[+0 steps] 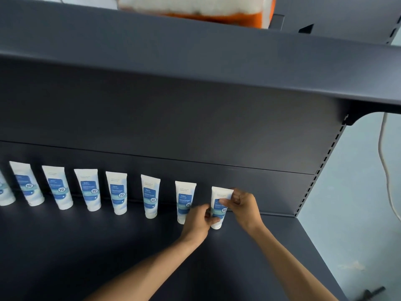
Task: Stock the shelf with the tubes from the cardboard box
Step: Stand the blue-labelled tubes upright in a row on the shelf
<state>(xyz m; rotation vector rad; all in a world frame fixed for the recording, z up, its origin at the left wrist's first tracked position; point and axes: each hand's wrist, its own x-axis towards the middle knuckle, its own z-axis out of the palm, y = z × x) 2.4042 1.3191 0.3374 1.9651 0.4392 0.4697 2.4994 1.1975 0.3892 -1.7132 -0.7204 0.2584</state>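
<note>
1. Two hands are up at the row, and both hold one tube. My left hand pinches the low part of the newest tube, down by its cap. My right hand has its fingers curled round the top edge of it.

2. That tube stands cap down on the shelf, at the right end of the row, near the back wall. I think I am just setting it straight.

3. It could tip when I let go. It is tall and stands on a small cap, so a quick pull away could knock it over.

4. My left hand sits just in front of the next tube, and I cannot tell if they touch. A bump there could push that one into the others, and they could fall one after another.

5. I count eight tubes in the row. One of them is cut off by the left edge of my view, so more may stand past it.

6. Beyond the row is the dark back panel, then the upper shelf with one orange and white thing on top. It is too blurry to name.

7. I cannot see the cardboard box from here, so I do not know how many tubes are left.
</note>
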